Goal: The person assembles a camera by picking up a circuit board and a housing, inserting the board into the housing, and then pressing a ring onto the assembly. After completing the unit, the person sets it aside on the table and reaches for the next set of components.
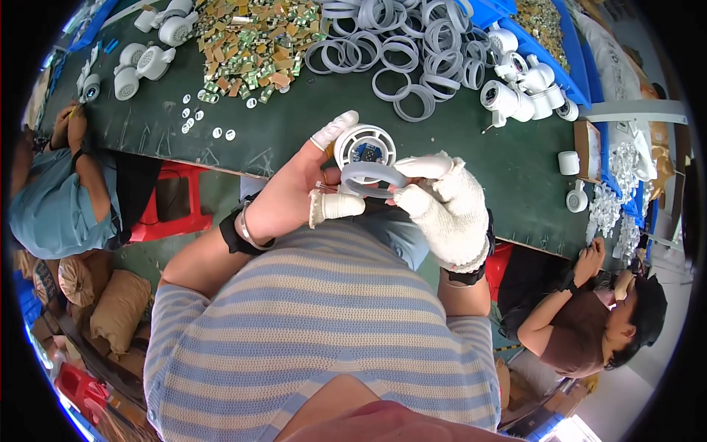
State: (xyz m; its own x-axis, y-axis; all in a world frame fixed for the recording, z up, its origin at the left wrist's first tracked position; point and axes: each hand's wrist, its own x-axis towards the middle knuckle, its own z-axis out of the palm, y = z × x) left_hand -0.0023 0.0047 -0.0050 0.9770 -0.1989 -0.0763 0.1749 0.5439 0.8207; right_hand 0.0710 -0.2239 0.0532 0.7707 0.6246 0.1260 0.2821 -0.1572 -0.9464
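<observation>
My left hand [286, 190], with finger cots on its thumb and a fingertip, is closed around a round white plastic housing [343, 149]. A small blue circuit board [367, 152] shows inside the housing's open face. My right hand [451, 210], in a white knitted glove, pinches a grey ring [375, 170] by its right side. The ring is tilted and lies just in front of the housing's near edge; whether they touch I cannot tell. Part of my left fingers is hidden behind the housing and ring.
Beyond my hands on the green table [294, 125] are a heap of grey rings [412, 44], a pile of small circuit boards [254, 44] and round white stickers [217, 133]. White assembled units [515, 92] stand right, beside a blue bin [549, 62]. Co-workers sit at both sides.
</observation>
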